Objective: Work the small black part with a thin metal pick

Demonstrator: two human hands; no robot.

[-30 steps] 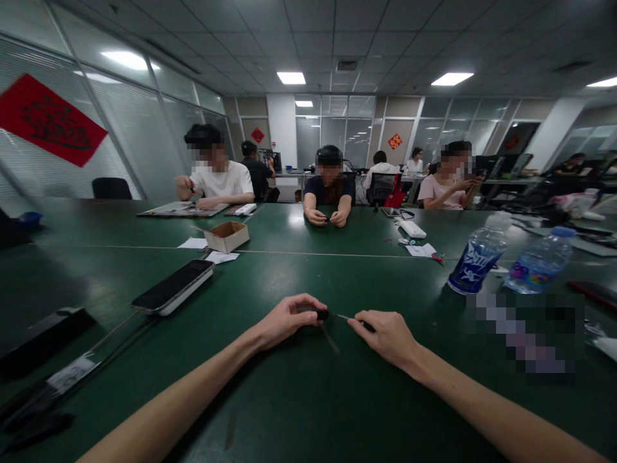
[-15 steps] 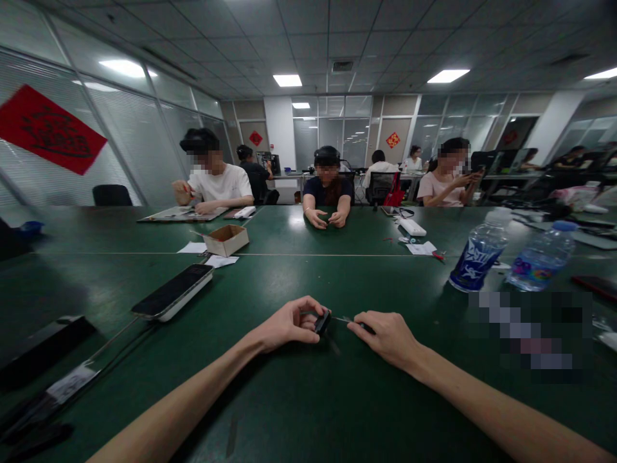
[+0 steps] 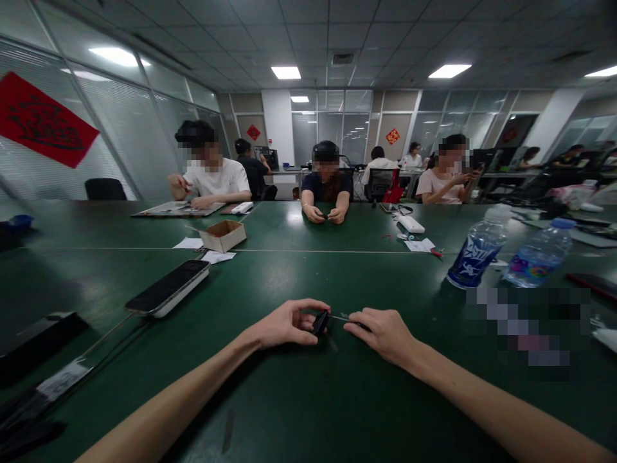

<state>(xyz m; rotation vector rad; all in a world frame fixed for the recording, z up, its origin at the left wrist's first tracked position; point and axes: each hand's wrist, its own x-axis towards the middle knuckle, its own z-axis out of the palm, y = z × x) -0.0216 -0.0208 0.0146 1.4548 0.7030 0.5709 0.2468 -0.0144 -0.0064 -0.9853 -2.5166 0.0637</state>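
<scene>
The left hand [image 3: 284, 323] and right hand [image 3: 383, 333] are held close together at lower centre of the frame, with their fingertips just apart, above the green tabletop [image 3: 289, 276]. The left hand's fingers are clamped on a small black object [image 3: 320, 322], whose exact kind cannot be determined at this size. The right hand pinches a slender metal-shafted tool [image 3: 340, 317]. Its long axis lies nearly level across the frame, with the tip pointing left at the black object; whether they touch cannot be confirmed. Upper left of centre, an open cardboard box [image 3: 222, 235] sits on the table beside paper slips [image 3: 218, 256]; its contents are not visible. At right, a clear water bottle with a blue label [image 3: 477, 249] stands next to a second clear bottle with a multicoloured label [image 3: 538, 254], both holding liquid. A black-topped white device [image 3: 168, 289] lies left of the hands. Across the table, a seated co-worker [image 3: 326, 183] holds both hands together near the table edge, and another co-worker [image 3: 209, 173] sits at upper left beside a flat work mat [image 3: 176, 208].
</scene>
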